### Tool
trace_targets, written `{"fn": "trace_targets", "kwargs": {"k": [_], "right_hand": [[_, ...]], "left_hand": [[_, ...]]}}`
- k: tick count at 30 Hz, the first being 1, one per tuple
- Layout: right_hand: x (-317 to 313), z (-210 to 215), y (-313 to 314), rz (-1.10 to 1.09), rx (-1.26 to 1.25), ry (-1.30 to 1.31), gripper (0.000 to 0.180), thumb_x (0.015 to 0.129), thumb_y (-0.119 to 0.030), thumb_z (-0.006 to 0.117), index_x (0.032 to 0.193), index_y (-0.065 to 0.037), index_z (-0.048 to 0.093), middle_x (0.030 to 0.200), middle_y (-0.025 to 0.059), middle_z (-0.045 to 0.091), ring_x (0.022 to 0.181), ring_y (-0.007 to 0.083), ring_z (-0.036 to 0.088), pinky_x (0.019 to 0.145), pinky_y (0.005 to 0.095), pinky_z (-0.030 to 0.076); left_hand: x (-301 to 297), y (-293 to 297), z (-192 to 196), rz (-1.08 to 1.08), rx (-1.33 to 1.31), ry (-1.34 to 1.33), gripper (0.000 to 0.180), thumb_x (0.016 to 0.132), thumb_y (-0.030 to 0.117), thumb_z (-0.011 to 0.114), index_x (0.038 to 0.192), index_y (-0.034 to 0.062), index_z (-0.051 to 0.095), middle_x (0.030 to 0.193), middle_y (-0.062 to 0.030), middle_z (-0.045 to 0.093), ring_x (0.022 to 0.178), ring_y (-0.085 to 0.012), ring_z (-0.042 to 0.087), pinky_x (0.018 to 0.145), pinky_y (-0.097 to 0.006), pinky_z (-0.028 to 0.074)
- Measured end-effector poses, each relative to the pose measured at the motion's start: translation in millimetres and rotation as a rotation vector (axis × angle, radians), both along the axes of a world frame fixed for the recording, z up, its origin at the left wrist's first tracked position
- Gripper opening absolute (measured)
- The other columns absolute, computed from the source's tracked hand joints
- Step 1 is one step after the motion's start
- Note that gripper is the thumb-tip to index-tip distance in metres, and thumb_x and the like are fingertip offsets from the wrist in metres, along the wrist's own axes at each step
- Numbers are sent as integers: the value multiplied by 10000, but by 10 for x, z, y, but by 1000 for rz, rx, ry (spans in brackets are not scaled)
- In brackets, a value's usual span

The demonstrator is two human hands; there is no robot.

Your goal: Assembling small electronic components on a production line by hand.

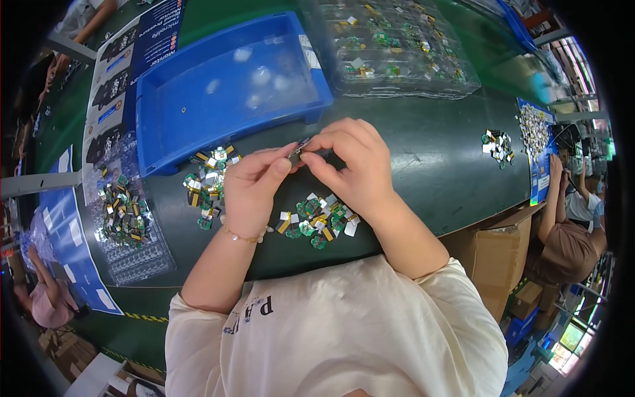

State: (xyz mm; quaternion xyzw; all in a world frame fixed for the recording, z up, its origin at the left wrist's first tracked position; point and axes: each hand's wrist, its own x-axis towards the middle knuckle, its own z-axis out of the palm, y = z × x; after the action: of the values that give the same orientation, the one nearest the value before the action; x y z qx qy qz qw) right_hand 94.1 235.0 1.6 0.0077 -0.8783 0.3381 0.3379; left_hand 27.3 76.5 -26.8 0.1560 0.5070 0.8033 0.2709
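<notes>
Nearest us, our left hand [251,188] and right hand [350,165] meet above the dark green table [423,152], fingertips of both pinched together on one small part [299,148], held up off the surface between the thumbs, probably so we can see and work its edge closely. Just below the hands lies a loose pile [317,221] of little green, white and yellow parts, within easy reach of either hand, and a second pile [208,182] sits just beside the left hand. Farther left, a clear tray [129,225] holds more of the same parts heaped on its pockets. Behind the hands stands a blue bin [225,86], its near wall close to the second pile; a few pale bits rest inside. Beyond that, at the far edge, clear trays [397,46] are stacked with parts seated in rows. Off to the right, well apart from us, a small heap [497,145] lies near another person's hand [554,165].
</notes>
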Motion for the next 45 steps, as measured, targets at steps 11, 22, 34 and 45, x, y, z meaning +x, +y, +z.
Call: {"fn": "trace_targets", "kwargs": {"k": [11, 22, 34, 45], "right_hand": [[-12, -4, 57, 111, -138, -80, 135, 682, -26, 697, 765, -50, 593, 739, 53, 584, 675, 209, 559, 608, 305, 436], [-9, -67, -45, 103, -252, -167, 106, 733, -14, 642, 795, -43, 561, 698, 45, 523, 611, 165, 512, 533, 270, 406], [-32, -30, -48, 44, -36, 30, 320, 663, -112, 744, 975, -119, 674, 849, 19, 559, 740, 187, 507, 680, 297, 413], [-18, -94, -92, 77, -115, -20, 309, 640, -91, 750, 934, -179, 716, 978, 24, 564, 865, 201, 518, 731, 311, 434]], "left_hand": [[-16, -27, 6, 20, -166, 345, 192, 823, -6, 638, 1013, -2, 667, 1009, -91, 634, 877, -124, 585, 771, -216, 461], [10, 14, 24, -19, -109, 42, 215, 881, 49, 579, 1083, -16, 616, 1026, -107, 640, 906, -153, 618, 800, -241, 488], [-83, -11, -53, -153, 229, -372, 281, 942, 211, 508, 1150, 27, 551, 1080, -113, 630, 966, -180, 628, 827, -278, 513], [-92, -15, -70, -207, 273, -373, 282, 951, 217, 490, 1153, 32, 556, 1092, -84, 624, 988, -172, 616, 860, -293, 505]]}}
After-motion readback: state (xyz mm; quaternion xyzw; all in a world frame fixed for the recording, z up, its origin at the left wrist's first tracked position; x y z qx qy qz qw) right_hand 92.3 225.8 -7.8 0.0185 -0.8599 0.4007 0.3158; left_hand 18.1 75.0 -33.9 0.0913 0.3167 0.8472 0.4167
